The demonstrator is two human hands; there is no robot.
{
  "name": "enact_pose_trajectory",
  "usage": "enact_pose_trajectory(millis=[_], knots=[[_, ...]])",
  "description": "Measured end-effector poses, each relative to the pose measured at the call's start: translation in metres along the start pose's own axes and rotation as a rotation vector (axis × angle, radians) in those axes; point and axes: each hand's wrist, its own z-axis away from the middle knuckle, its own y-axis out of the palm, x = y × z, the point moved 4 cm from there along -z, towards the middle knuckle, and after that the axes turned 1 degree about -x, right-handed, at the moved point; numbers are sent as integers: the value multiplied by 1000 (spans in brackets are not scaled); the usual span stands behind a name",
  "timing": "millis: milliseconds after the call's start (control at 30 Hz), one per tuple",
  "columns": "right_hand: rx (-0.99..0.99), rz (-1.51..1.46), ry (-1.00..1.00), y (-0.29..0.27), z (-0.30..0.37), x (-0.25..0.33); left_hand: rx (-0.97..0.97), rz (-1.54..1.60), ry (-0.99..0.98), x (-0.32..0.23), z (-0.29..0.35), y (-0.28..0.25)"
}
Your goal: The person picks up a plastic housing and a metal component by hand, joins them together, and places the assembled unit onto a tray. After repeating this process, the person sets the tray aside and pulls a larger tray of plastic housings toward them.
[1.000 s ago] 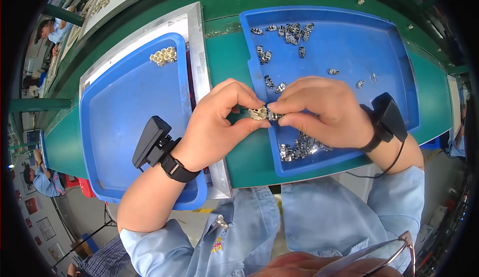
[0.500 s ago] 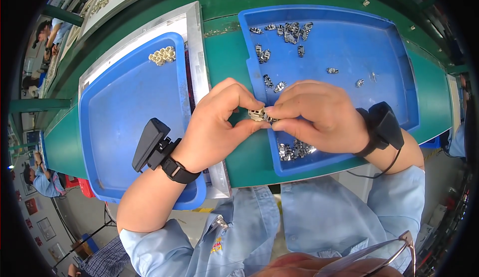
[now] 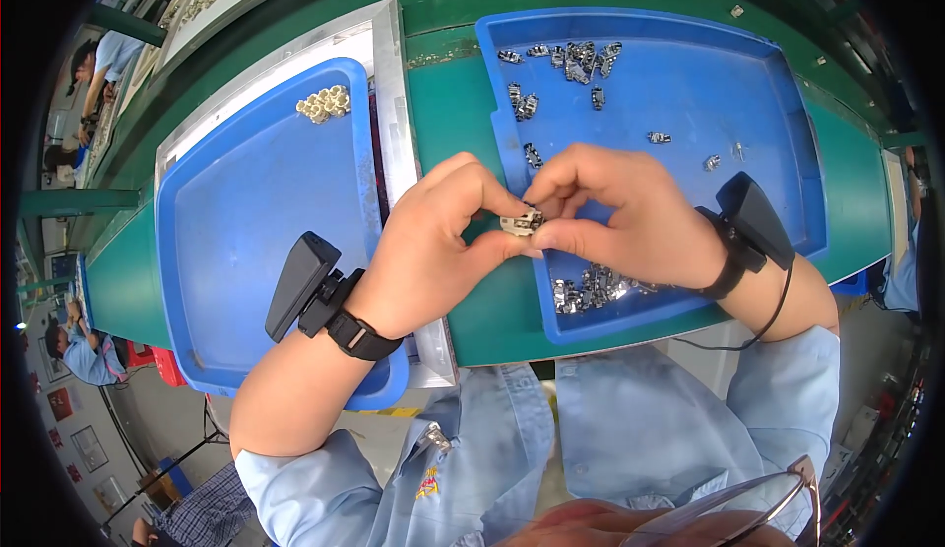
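The part (image 3: 519, 222) is pinched between the two hands, its left side in the thumb and fingertips of the left hand (image 3: 428, 237), its right end in those of the right hand (image 3: 640, 217). It is small and stubby: a pale cream body toward the left hand, with dark and silvery metal showing along its top and toward the right hand. Its finer detail is too small to tell, and the fingertips hide some of it.

Beneath the hands runs a strip of green table (image 3: 492, 340). Left of the left hand is a blue tray (image 3: 261, 242), with a cluster of cream pieces (image 3: 324, 104) beyond that hand. Under and beyond the right hand lies a second tray (image 3: 689, 84), also blue; shiny metal pieces (image 3: 583, 62) lie in it beyond the hand, and more are heaped on its near side.
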Motion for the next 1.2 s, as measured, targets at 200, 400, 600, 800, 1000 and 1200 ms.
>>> enact_pose_trajectory(millis=[200, 400, 600, 800, 1000, 1200], knots=[[38, 360, -206, -4, -12, 14, -124, 77, -78, -3, -1, -3], [-274, 764, -203, -94, -114, -3, -426, -225, 114, 16, -12, -49], [-231, 1350, 239, -223, -177, -106, -631, -432, -328, 84, -9, -131], [-359, 1236, 290, -248, -160, -125, -584, -553, -368, 118, 2, -143], [-412, 1087, 125, -232, -133, -91, -533, -615, -316, 126, -7, -134], [-248, 874, -44, -136, -90, -28, -636, -569, -345, 125, -3, -142]])
